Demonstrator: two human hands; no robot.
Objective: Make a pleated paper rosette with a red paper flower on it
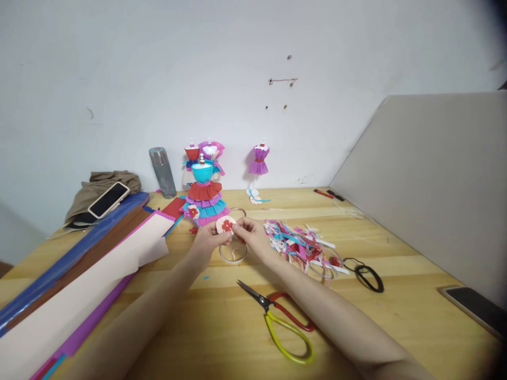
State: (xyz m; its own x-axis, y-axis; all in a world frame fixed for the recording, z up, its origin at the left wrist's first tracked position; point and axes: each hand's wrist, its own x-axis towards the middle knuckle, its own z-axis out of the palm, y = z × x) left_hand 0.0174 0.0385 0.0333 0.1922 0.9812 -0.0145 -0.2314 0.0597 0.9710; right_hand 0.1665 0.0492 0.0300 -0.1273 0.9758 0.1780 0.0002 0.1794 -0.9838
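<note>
Between my two hands is a round, pleated cream paper rosette [221,224] with a red flower shape at its middle. My left hand [206,238] pinches its left and lower edge, while my right hand [249,232] grips the right side with thumb and finger. Just behind stands a small dress form in a tiered paper dress [204,191] of turquoise, red and purple ruffles; a similar rosette [193,212] sits low on its skirt. Under my hands lies a roll of tape [233,259], partly covered by them.
Scissors [273,303] with red and yellow handles lie in front. Paper scraps [301,244] are heaped at right, beside a black hair tie [369,278]. Coloured paper sheets [95,269] fill the left. A bottle [162,173] and a purple-dressed form [260,160] stand at the back.
</note>
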